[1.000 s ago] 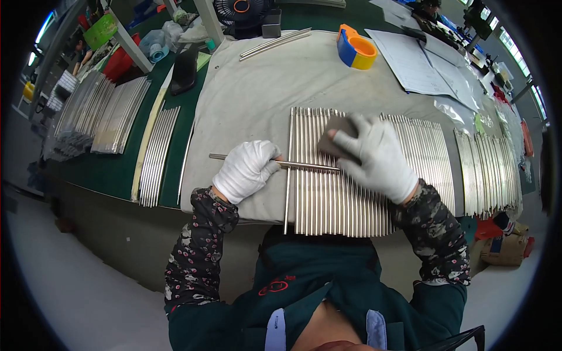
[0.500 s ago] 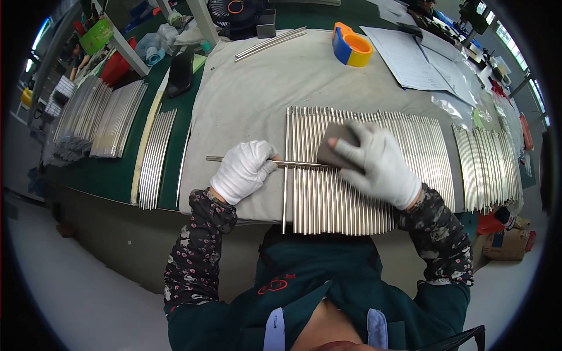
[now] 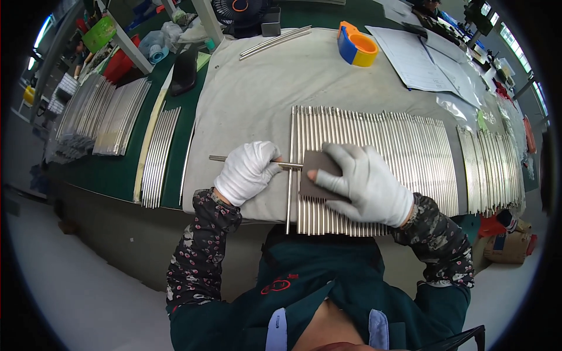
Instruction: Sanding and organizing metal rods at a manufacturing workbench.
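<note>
Your left grip (image 3: 247,174) is closed around a metal rod (image 3: 287,165), which projects toward 9 o'clock and 3 o'clock. Your right grip (image 3: 369,186) clasps a grey-brown pad (image 3: 319,169) at its 9 o'clock side, over the row of rods (image 3: 418,164).

"Where are your hands?"

"Mid-frame. My left hand (image 3: 244,174), left of centre, is over the cloth (image 3: 252,88), gripping a rod (image 3: 291,165) that reaches right to the pad (image 3: 315,164) under my right hand (image 3: 374,186). Hand and pad are over the wide row (image 3: 418,164), which lies on the cloth."

"Beyond that?"

"A second row (image 3: 492,169) lies at the frame's right."

"And leftward?"

"On the table (image 3: 117,175), a smaller row (image 3: 159,158), with bundles (image 3: 120,117) farther left."

"Behind?"

"Near the top, loose rods (image 3: 275,44) rest on the cloth, the fan (image 3: 239,7) behind them, the tape dispenser (image 3: 346,51) to their right, papers (image 3: 404,58) toward the upper right."
</note>
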Tool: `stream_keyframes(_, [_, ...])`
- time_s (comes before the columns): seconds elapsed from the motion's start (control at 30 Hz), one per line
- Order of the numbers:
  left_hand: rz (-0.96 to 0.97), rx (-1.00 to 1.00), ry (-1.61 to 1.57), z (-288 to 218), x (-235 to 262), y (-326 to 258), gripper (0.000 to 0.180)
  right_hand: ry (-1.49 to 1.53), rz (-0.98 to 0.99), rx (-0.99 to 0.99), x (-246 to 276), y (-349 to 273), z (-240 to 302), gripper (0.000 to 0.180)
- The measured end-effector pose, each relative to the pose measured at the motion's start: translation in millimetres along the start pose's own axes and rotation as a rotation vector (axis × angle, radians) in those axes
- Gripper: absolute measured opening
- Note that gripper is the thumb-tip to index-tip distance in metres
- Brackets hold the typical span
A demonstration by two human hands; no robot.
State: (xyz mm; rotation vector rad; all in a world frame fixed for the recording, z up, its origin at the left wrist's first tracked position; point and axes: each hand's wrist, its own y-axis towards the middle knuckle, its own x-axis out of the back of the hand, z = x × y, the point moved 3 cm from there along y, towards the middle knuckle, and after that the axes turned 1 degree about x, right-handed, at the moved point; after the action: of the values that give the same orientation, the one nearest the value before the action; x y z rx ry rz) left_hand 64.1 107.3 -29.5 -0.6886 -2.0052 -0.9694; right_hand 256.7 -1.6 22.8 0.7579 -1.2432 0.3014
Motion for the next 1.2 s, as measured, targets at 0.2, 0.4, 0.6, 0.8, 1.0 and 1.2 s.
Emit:
stream_keyframes(0.2, [0.009,0.021,-0.003,-1,0,-4,0.019,-0.153,-0.123,-0.128,16,8,-7,0.045])
stream_keyframes(0.4, [0.005,0.019,0.012,-1,2,-4,0.018,-0.364,-0.152,-0.366,13,6,-40,0.045])
stream_keyframes(0.6, [0.012,-0.009,-0.008,-1,1,-3,0.017,-0.326,-0.102,-0.234,2,9,-36,0.045])
stream_keyframes(0.8, [0.008,-0.008,-0.012,-3,2,-4,0.016,-0.077,-0.015,-0.049,-4,9,-12,0.045])
stream_keyframes(1.0, [0.01,-0.003,-0.035,-1,-1,-5,0.016,-0.004,0.03,-0.092,0,7,-6,0.053])
stream_keyframes(1.2, [-0.001,-0.014,-0.034,0,-1,-3,0.017,-0.312,-0.141,-0.312,13,-1,-42,0.049])
